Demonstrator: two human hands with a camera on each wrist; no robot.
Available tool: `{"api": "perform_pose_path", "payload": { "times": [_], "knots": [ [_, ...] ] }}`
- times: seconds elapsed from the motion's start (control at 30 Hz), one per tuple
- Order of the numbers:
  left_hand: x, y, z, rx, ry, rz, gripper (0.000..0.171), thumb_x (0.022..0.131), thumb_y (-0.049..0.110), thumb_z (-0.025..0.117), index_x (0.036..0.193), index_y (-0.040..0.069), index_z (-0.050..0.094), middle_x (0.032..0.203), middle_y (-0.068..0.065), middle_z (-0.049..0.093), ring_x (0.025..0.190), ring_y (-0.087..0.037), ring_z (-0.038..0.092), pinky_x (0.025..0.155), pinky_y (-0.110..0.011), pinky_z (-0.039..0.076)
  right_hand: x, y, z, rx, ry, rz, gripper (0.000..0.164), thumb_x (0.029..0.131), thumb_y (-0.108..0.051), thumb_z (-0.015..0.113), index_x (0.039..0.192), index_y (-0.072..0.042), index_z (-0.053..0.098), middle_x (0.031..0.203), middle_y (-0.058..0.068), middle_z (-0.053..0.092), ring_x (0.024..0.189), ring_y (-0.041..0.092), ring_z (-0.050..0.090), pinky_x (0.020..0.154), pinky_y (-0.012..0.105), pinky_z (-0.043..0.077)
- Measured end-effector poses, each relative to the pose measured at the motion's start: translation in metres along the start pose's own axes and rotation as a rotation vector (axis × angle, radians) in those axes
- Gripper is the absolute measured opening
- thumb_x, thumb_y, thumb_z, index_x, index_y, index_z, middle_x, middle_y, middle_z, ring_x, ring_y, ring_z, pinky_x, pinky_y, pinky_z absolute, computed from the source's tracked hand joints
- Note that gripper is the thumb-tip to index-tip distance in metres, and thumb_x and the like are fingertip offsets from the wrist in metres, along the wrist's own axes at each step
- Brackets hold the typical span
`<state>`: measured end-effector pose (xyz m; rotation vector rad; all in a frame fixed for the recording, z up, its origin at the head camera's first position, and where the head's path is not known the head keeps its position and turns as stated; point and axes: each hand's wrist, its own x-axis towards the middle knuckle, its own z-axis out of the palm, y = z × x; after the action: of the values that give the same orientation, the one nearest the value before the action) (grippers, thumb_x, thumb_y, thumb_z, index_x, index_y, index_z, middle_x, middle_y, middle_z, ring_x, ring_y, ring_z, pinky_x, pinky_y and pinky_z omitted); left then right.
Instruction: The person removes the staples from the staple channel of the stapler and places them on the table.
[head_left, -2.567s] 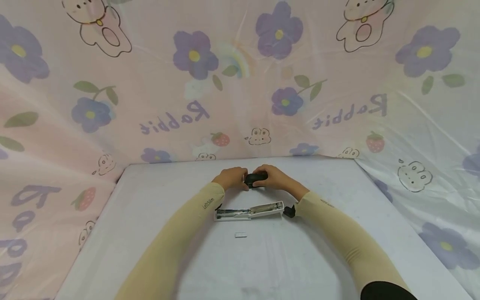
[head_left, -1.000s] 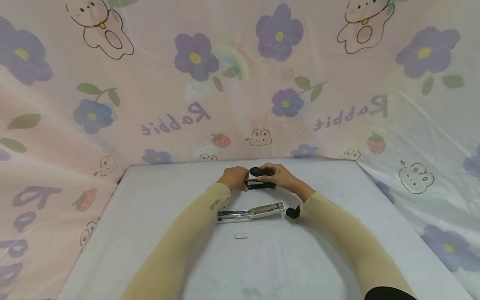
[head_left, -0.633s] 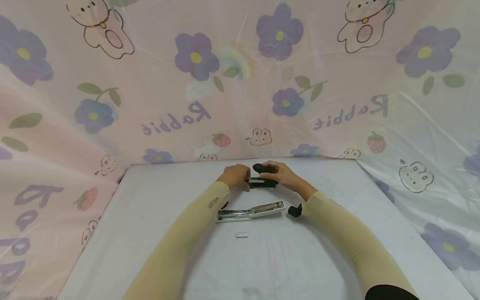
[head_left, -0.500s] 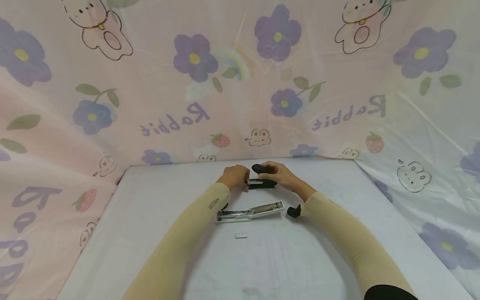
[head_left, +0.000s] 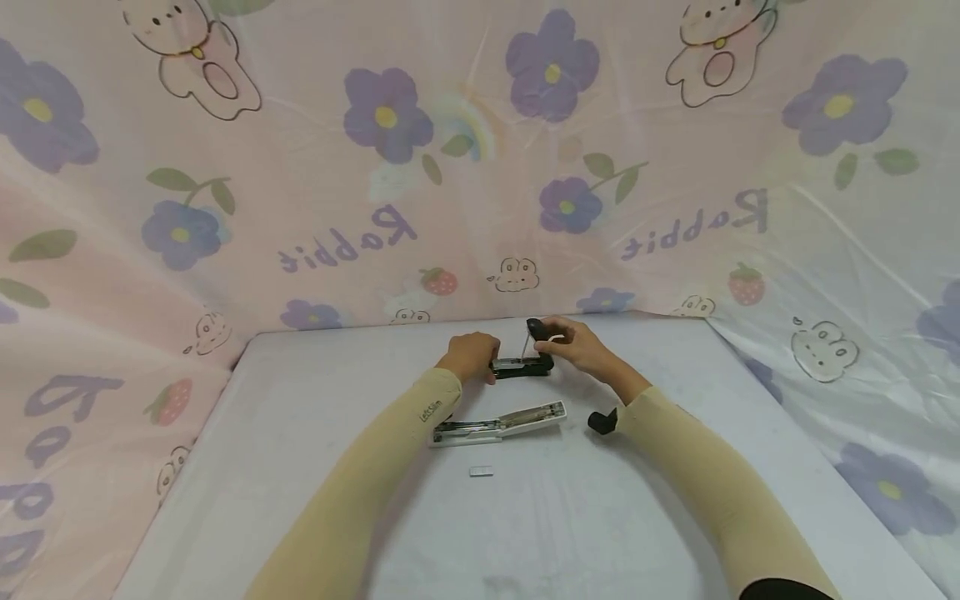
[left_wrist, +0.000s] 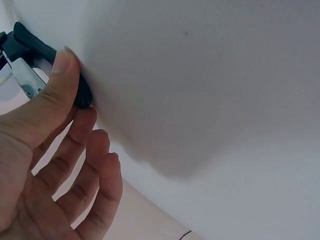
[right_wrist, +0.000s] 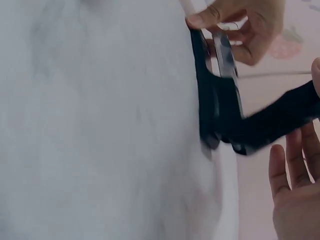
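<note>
At the far side of the table lies a black stapler (head_left: 522, 369) with its top cover tilted steeply up. My left hand (head_left: 471, 357) pinches the end of its base, the thumb on top in the left wrist view, where the dark base (left_wrist: 84, 92) shows between thumb and finger. My right hand (head_left: 581, 346) holds the raised cover (right_wrist: 280, 120) by its upper end. A thin rod runs from the cover to the metal magazine (right_wrist: 225, 55). Nearer to me a white stapler (head_left: 525, 418) lies opened out, its metal insides showing. In front of that is a small strip of staples (head_left: 481, 472).
A white table (head_left: 600, 517) spreads under everything. Patterned cloth (head_left: 480, 200) hangs behind it and at both sides. The black wrist camera (head_left: 602, 422) on the right sleeve sits just right of the white stapler.
My right hand has swung the black stapler's cover up and to the right, from closed to steeply raised, baring the magazine. My left hand keeps its place at the base end.
</note>
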<state>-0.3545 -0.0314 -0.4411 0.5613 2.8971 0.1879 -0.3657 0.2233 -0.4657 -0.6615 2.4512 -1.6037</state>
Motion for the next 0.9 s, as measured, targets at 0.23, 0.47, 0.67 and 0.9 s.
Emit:
{"api": "perform_pose_path", "payload": {
  "times": [0.23, 0.47, 0.67, 0.9],
  "knots": [
    [-0.003, 0.000, -0.001, -0.002, -0.001, 0.004, 0.037, 0.084, 0.029, 0.094, 0.103, 0.014, 0.066, 0.098, 0.001, 0.068, 0.094, -0.018, 0.060, 0.096, -0.045, 0.054, -0.007, 0.004, -0.016, 0.015, 0.020, -0.016, 0.041, 0.101, -0.018, 0.078, 0.138, -0.005, 0.064, 0.123, 0.012, 0.067, 0.113, 0.023, 0.066, 0.094, 0.028, 0.055],
    [-0.005, 0.001, -0.001, -0.014, 0.001, 0.005, 0.037, 0.083, 0.029, 0.093, 0.104, 0.014, 0.067, 0.101, 0.000, 0.069, 0.096, -0.019, 0.062, 0.096, -0.045, 0.054, -0.016, 0.008, -0.025, 0.003, 0.028, 0.011, 0.043, 0.103, -0.019, 0.077, 0.140, -0.005, 0.061, 0.125, 0.007, 0.068, 0.119, 0.018, 0.064, 0.100, 0.033, 0.054],
    [-0.005, 0.001, 0.000, -0.006, 0.002, 0.006, 0.037, 0.083, 0.030, 0.092, 0.104, 0.014, 0.066, 0.102, 0.000, 0.069, 0.097, -0.019, 0.061, 0.097, -0.046, 0.054, -0.023, 0.013, -0.036, -0.014, 0.032, 0.033, 0.056, 0.105, -0.020, 0.073, 0.152, 0.000, 0.051, 0.136, 0.014, 0.065, 0.124, 0.018, 0.062, 0.106, 0.036, 0.052],
    [-0.006, 0.003, -0.002, -0.007, -0.002, 0.010, 0.038, 0.084, 0.030, 0.092, 0.106, 0.013, 0.067, 0.102, -0.001, 0.070, 0.098, -0.020, 0.063, 0.098, -0.046, 0.054, -0.033, 0.019, -0.049, 0.016, 0.002, 0.051, 0.050, 0.104, -0.021, 0.075, 0.146, -0.002, 0.057, 0.139, 0.016, 0.063, 0.123, 0.020, 0.064, 0.109, 0.051, 0.050]
  ]
}}
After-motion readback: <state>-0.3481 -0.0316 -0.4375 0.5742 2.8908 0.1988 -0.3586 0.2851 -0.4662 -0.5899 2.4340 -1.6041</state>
